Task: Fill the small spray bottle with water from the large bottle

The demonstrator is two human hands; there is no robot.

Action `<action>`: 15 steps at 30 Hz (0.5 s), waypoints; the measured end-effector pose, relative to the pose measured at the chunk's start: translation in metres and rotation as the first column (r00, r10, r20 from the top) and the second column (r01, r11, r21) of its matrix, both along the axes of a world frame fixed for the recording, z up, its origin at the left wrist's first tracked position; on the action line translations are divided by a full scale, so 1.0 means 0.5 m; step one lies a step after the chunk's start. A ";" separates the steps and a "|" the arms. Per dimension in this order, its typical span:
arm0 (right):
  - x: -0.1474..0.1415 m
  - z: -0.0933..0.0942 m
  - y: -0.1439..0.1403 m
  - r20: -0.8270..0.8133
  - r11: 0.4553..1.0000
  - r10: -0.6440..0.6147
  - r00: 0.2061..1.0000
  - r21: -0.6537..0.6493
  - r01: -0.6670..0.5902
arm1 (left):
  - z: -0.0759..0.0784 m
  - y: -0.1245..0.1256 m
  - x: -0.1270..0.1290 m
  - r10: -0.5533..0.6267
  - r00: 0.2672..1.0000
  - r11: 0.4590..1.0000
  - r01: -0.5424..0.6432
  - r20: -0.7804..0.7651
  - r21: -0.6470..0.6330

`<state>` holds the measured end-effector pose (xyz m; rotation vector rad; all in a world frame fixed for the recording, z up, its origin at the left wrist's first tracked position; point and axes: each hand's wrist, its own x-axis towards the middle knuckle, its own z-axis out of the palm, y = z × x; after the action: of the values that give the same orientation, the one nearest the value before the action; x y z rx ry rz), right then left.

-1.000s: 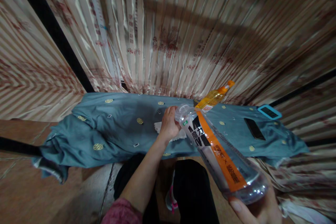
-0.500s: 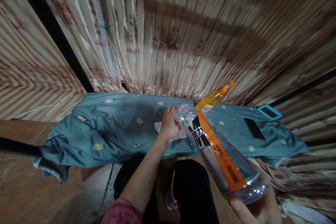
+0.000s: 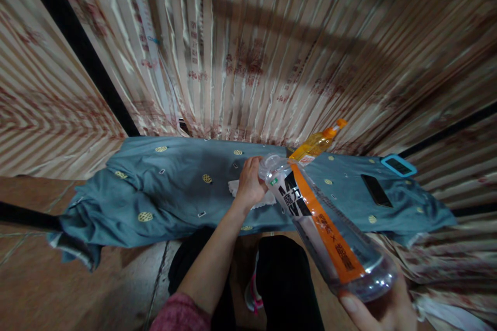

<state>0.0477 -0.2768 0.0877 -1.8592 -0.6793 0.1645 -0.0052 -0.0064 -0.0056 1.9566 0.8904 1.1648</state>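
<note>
Nearest, at the lower right, the right hand [image 3: 382, 309] grips the base of a clear bottle [image 3: 324, 225] tilted with its open neck pointing away. Farther on, the left hand [image 3: 250, 182] presses a white tissue [image 3: 267, 198] onto the blue cloth [image 3: 166, 191], fingers curled around it. Beyond stands an orange bottle [image 3: 316, 144]; far right lies a phone [image 3: 376, 190].

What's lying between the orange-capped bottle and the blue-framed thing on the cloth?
In the head view, a dark phone lies on the teal cloth between them.

Left hand [image 3: 250, 182] outstretched, fingers curled; right hand [image 3: 382, 310] low, gripping.
</note>
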 end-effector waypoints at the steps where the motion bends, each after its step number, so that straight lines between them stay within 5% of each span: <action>1: -0.001 0.001 0.001 -0.002 1.000 0.000 1.000 0.000 0.000 | 0.000 0.000 0.000 0.000 1.000 1.000 0.000 0.005 0.002; 15: 0.005 0.001 -0.003 0.045 0.999 0.032 0.998 -0.021 -0.031 | 0.001 0.001 -0.001 0.004 1.000 1.000 -0.003 -0.005 0.010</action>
<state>0.0503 -0.2783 0.0881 -1.8774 -0.7412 0.1502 -0.0059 -0.0060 -0.0050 1.9677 0.8923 1.1694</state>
